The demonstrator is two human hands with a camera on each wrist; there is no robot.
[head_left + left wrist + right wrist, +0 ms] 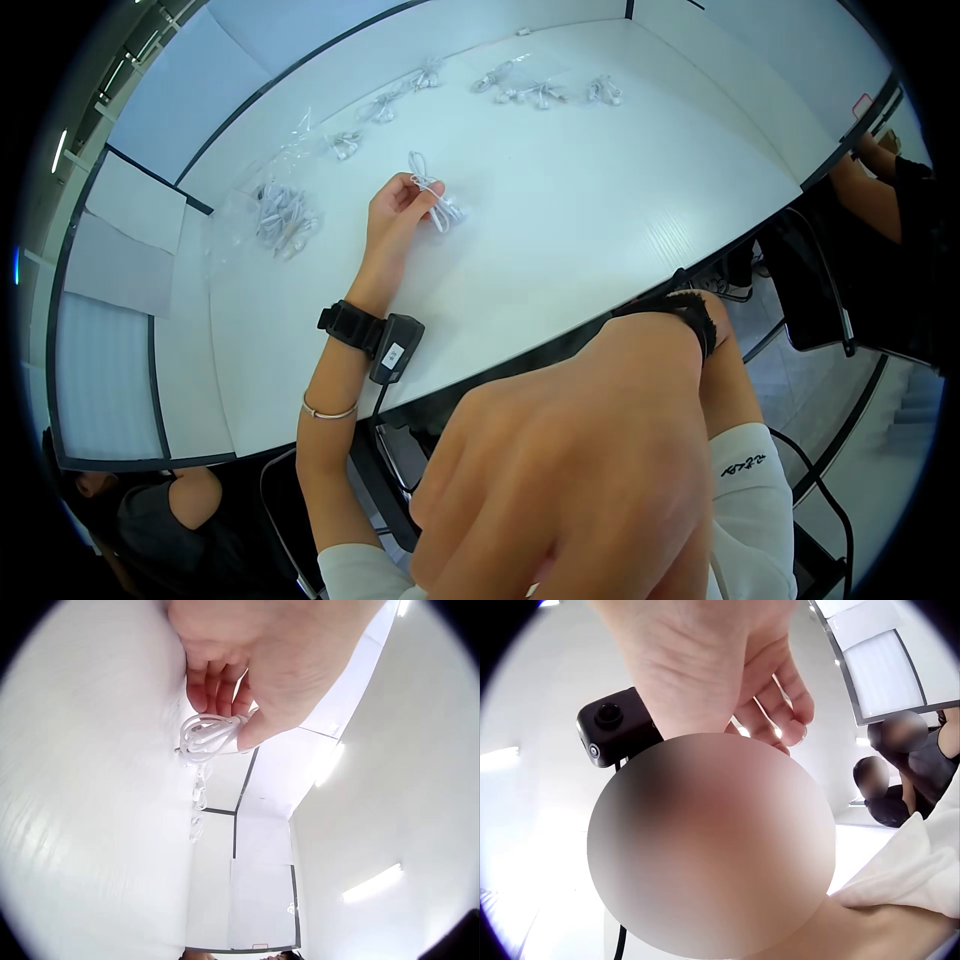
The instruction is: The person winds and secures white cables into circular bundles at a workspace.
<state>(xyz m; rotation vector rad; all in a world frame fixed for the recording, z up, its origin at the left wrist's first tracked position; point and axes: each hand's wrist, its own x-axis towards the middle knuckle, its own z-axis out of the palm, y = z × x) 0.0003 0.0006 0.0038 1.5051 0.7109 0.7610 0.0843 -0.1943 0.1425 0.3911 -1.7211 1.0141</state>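
Note:
Over the white table (560,240), my left hand (398,215) pinches a coiled white cable (441,214) between thumb and fingers. In the left wrist view the cable's loops (204,740) stick out below the fingertips, close to the tabletop. My right hand (570,470) is raised right before the head camera, its back filling the lower middle of that view. From the right wrist, its fingers (772,712) look loosely bent beside the blurred face, with nothing seen in them; the thumb is hidden.
A heap of white cables (285,218) in clear plastic lies at the table's left. Several smaller cable bundles (380,107) line the back, with more bundles (540,95) right of them. White partition walls (330,60) enclose the table. Other people (170,520) sit at both sides.

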